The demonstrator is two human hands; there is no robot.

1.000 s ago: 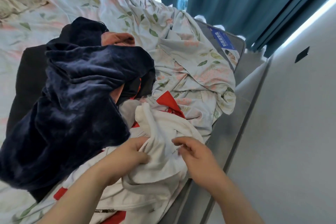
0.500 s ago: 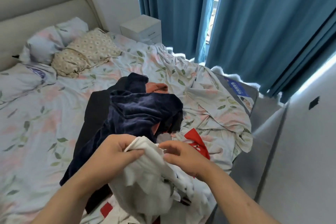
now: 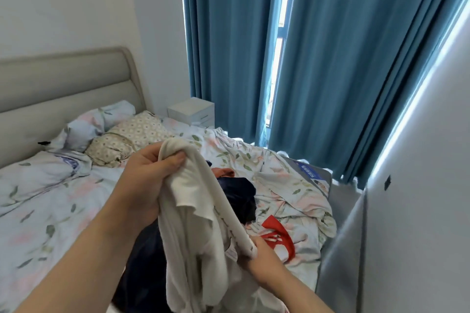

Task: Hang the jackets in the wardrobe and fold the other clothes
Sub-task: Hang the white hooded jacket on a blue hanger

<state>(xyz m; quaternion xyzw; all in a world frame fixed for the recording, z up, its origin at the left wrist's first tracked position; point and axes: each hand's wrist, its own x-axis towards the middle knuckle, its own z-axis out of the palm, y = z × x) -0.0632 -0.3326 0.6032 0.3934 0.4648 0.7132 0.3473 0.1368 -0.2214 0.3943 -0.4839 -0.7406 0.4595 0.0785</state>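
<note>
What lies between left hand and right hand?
Head view: the white garment, its rolled edge stretched from the left hand down to the right hand.

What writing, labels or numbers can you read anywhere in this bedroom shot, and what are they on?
Nothing is legible.
Blue label on the mattress corner: white print, too blurred to read.
Red fabric on the bed: white marking, unreadable.
Blue print on the duvet near the pillows: too blurred.

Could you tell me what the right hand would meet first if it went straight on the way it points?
The right hand would probably press into the hanging folds of the white garment it grips; depth beyond is unclear.
</note>
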